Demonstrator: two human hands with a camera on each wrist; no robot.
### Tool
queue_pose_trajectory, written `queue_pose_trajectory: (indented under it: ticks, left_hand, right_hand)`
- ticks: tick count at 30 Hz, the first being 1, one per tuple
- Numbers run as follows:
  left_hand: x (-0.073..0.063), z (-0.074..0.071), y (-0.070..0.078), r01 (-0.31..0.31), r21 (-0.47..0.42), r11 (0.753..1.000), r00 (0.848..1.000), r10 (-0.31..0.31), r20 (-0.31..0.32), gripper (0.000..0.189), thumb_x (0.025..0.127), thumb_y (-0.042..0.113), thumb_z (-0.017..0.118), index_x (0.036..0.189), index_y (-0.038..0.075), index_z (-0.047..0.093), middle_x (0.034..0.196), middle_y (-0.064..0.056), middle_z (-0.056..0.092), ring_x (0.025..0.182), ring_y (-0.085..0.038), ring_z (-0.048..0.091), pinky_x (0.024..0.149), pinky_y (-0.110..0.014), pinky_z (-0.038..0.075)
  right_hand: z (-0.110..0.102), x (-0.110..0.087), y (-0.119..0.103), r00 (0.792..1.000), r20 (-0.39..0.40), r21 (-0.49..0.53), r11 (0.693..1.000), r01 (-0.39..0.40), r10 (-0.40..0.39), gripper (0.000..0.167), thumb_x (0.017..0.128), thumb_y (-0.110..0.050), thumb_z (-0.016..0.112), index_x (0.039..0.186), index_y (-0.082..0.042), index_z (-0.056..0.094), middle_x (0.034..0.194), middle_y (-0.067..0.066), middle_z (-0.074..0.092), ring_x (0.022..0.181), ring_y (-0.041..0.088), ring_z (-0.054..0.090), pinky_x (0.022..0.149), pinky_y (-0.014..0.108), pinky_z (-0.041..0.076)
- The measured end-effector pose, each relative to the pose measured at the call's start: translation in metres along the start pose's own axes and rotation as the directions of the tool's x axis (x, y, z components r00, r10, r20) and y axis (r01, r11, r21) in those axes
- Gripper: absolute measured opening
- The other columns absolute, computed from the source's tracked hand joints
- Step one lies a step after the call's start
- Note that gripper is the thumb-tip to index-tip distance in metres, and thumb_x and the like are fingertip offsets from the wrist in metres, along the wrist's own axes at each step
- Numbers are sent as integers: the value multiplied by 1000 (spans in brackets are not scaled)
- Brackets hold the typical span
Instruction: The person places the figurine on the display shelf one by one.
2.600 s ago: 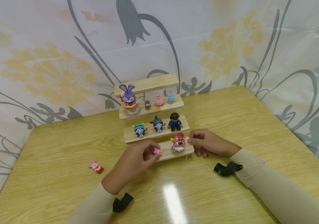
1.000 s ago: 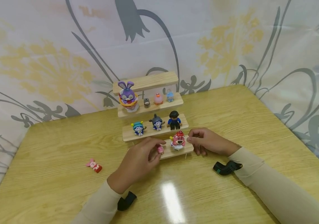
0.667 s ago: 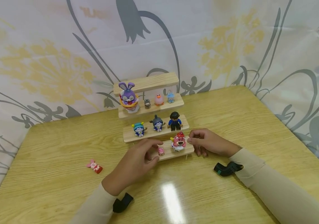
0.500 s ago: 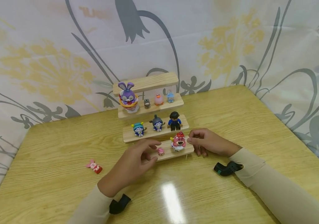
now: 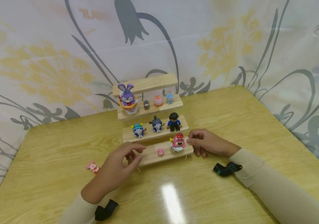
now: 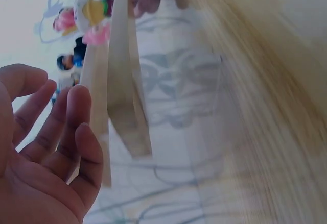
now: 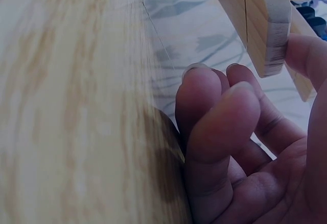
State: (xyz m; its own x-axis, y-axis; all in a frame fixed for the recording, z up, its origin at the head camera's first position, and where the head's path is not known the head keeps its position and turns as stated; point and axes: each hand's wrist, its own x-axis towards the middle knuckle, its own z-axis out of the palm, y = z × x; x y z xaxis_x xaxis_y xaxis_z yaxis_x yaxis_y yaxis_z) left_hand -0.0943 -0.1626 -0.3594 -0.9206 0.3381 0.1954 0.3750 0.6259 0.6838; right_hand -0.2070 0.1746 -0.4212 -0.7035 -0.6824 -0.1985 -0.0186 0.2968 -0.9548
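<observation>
My left hand (image 5: 117,165) is off the front left end of the lowest wooden shelf (image 5: 148,157), its thumb and fingers apart with nothing between them. A small pink figurine (image 5: 160,152) stands on that shelf, beside a pink bear figurine (image 5: 177,143) with a red top. At the shelf's right end my right hand (image 5: 211,143) has a fingertip against the wood; its other fingers hang loosely curled near the table, as the right wrist view shows. A pink and red piglet figurine (image 5: 93,167) lies on the table, partly covered by my left hand.
Higher steps of the stand hold a purple rabbit figurine (image 5: 128,98), a pink duck-like figurine (image 5: 158,101), a black-haired toy figure (image 5: 174,122) and several other small figurines. The top plank (image 5: 145,84) is bare. A patterned cloth (image 5: 159,40) hangs behind the table (image 5: 218,109).
My left hand has let go of the small pink figurine, leaving it on the lowest shelf, and moved left and toward me, now overlapping the piglet figurine. The right hand has stayed in place.
</observation>
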Motion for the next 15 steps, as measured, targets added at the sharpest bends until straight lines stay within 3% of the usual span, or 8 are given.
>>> queue_pose_trajectory:
  ticks: [5,10,15]
  left_hand:
    - [-12,-12,-14,-8,57,998,998,12,-64,27,96,9,67,122,16,67,108,2,68,84,-3,61,72,-28,56]
    - [-17,-28,-23,-14,97,995,992,26,-126,28,96,7,66,122,15,67,110,-1,69,84,-5,61,63,-25,53]
    - [-18,-50,-31,27,91,995,995,-18,-102,29,99,12,63,128,17,64,115,-4,67,91,-3,59,70,-25,53]
  right_hand:
    - [2,0,3,1000,7,7,1000,-7,7,30,105,-32,53,100,-3,58,66,9,60,47,13,52,45,31,50]
    - [1,0,2,1000,3,-1,1000,-8,8,31,105,-32,53,101,-2,58,67,10,60,48,14,52,46,32,50]
    - [0,0,1,1000,2,-2,1000,-9,9,31,105,-32,53,101,-2,58,67,10,60,48,14,52,46,32,51]
